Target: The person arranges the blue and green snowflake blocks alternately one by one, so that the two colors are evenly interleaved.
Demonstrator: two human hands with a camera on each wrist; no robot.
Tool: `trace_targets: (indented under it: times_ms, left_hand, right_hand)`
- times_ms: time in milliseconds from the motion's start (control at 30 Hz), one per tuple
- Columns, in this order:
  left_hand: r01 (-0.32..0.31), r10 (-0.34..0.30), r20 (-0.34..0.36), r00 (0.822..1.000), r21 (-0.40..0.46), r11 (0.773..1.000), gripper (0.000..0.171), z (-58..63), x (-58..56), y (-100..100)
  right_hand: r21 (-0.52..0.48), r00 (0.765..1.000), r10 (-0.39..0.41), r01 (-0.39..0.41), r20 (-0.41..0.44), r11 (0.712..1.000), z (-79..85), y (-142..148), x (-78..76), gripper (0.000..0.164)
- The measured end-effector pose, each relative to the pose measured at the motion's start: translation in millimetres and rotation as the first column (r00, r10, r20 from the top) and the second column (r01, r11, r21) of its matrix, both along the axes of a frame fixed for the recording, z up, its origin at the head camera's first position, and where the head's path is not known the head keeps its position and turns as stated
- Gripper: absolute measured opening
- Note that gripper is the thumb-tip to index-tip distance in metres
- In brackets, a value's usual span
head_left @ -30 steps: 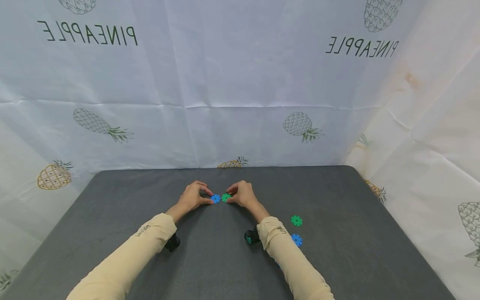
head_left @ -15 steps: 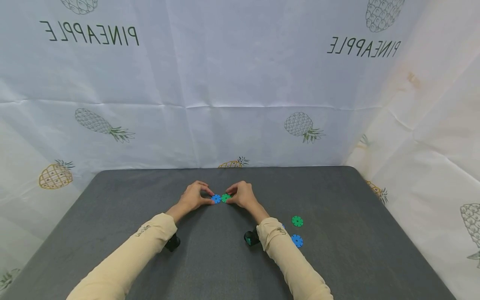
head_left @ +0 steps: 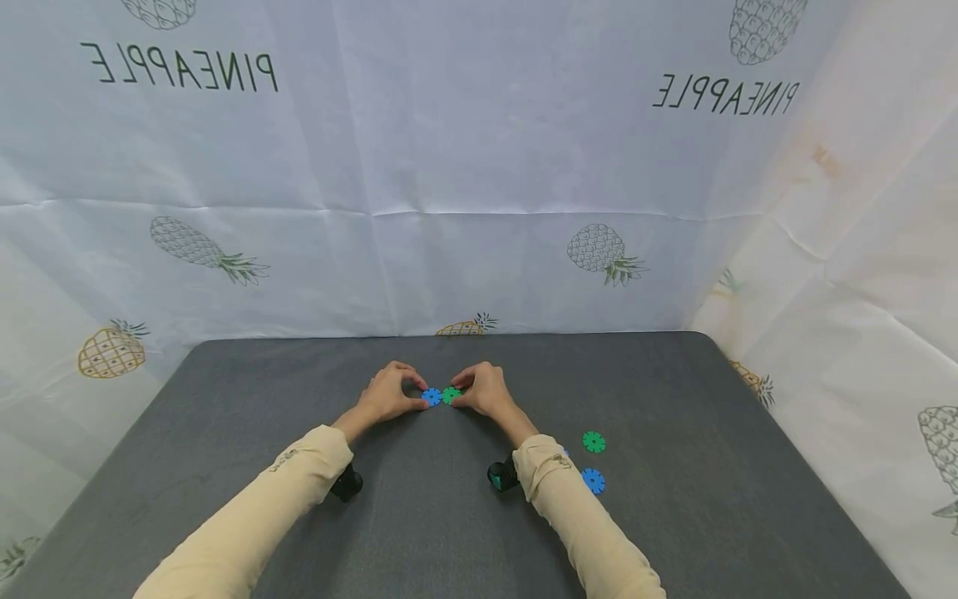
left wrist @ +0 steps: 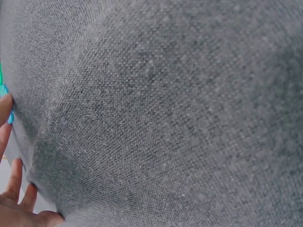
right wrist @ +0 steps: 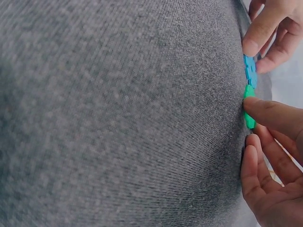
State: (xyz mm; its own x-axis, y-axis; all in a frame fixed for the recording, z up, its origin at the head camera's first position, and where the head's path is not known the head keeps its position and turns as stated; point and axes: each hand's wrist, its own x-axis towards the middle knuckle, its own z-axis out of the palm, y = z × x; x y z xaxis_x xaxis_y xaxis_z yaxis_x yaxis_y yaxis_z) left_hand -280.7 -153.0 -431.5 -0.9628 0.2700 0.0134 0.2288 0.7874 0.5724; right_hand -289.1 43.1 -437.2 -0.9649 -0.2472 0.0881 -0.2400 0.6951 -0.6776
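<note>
At the middle of the table's far part, my left hand [head_left: 387, 393] pinches a blue notched plastic disc [head_left: 432, 397] at its edges between thumb and index finger. Opposite it, my right hand [head_left: 485, 389] pinches a green notched disc [head_left: 450, 395] the same way. The two discs lie flat and edge to edge, their rims meeting. From the right wrist, the blue disc [right wrist: 250, 71] sits directly above the green disc [right wrist: 249, 113], with a thumb on each. Only slivers of both discs show in the left wrist view, partly hidden behind the left thumb [left wrist: 4, 109].
Right of the right forearm lie another green disc [head_left: 594, 442] and another blue disc [head_left: 594, 480]; a sliver of blue [head_left: 565, 453] peeks out beside the sleeve. The dark grey table [head_left: 262, 383] ends at a white pineapple-print curtain [head_left: 464, 166].
The blue disc has moved slightly right with my left fingers, closing the small gap to the green disc. My right hand stays nearly still.
</note>
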Motion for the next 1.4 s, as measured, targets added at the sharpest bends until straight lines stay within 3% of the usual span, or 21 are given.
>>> trace_targets:
  times_ms: [500, 967, 1167, 1400]
  left_hand:
    - [0.022, -0.022, 0.001, 1.0, 0.003, 1.0, 0.022, 0.4, 1.3, -1]
    - [0.03, -0.029, -0.014, 0.999, 0.037, 0.999, 0.025, 0.1, 1.0, -5]
    - [0.067, -0.066, -0.047, 0.997, 0.034, 0.997, 0.027, 0.4, 0.2, -5]
    - [0.061, -0.057, -0.078, 0.995, 0.043, 0.997, 0.028, -2.3, 2.6, -6]
  right_hand:
    - [0.009, 1.0, 0.021, -0.021, -0.004, 1.0, 0.9, 0, 1.7, 0.024]
    - [-0.044, 0.997, 0.072, -0.071, 0.012, 0.996, 0.1, 6, -0.2, 0.024]
    - [-0.192, 0.995, 0.086, -0.074, 0.054, 0.979, 10.6, 17, 5.4, 0.028]
    - [-0.336, 0.988, 0.05, 0.001, 0.143, 0.942, 38.0, 46, 17.6, 0.03]
